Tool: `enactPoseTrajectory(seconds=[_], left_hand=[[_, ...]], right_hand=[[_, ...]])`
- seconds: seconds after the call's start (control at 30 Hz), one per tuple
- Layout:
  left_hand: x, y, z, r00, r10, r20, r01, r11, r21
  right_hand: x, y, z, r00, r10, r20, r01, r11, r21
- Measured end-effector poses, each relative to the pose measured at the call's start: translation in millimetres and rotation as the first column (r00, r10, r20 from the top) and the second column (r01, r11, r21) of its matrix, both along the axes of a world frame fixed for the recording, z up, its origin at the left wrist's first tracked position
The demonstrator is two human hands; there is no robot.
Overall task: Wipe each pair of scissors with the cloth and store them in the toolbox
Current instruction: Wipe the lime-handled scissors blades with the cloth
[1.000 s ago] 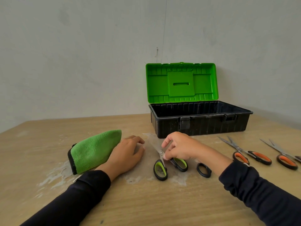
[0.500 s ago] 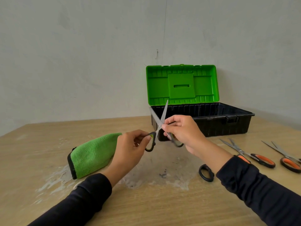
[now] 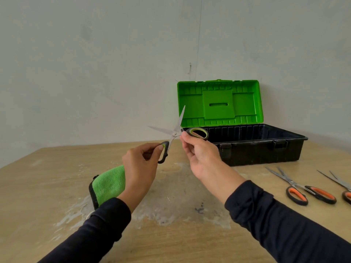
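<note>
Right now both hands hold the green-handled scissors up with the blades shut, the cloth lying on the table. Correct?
Not quite. In the head view the green-handled scissors have their blades spread open. Left hand and right hand each grip a handle; the cloth lies on the table.

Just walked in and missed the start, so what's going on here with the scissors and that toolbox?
A person holds the green-handled scissors above the table, blades spread, one handle loop in the left hand and one in the right hand. The green cloth lies on the table by the left wrist. The toolbox stands open, and two orange-handled scissors wait on the right.
</note>
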State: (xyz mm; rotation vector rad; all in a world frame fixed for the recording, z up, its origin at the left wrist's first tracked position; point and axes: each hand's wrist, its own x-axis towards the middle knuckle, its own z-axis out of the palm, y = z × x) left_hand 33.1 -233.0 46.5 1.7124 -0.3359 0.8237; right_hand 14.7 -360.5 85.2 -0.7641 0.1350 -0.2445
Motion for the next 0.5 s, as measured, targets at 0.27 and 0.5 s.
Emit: enactPoseTrajectory(seconds=[0.27,0.5], left_hand=[[7,13,3,0.999,0.022,0.047,-0.026,0.996,0.083],[21,46,9,0.994,0.038,0.098,-0.069,0.941,0.332]], right_hand=[[29,21,-1,0.986,-0.164,-0.027,0.145,0.932,-0.333],[51,19,5,0.989,-0.142,-0.046,0.114,0.915,-0.387]])
